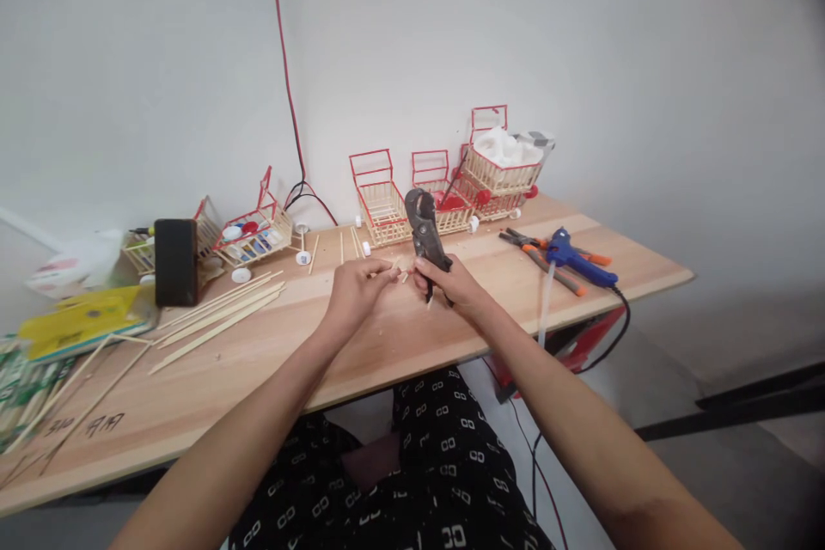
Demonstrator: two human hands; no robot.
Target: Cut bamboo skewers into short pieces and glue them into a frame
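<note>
My right hand (pixel 455 284) is wrapped round a black hand cutter (pixel 423 228), its curved jaw pointing up and away from me. My left hand (pixel 361 292) is closed in a pinch just left of it, with a short pale wooden stick (pixel 400 265) at the fingertips, close to the right fingers. Both hands are over the wooden table, near its middle. Behind them stands a miniature shopping cart (pixel 380 206) made of sticks, with a red handle frame and white wheels. Several thin loose sticks (pixel 225 309) lie to the left of my left hand.
More small carts stand along the wall, one stacked cart (pixel 503 176) holding white material. A blue glue gun (pixel 577 258) and orange-handled pliers (pixel 554 266) lie at right. On the left are a black phone (pixel 176 262), a yellow packet (pixel 87 322) and packaged sticks (pixel 29 382).
</note>
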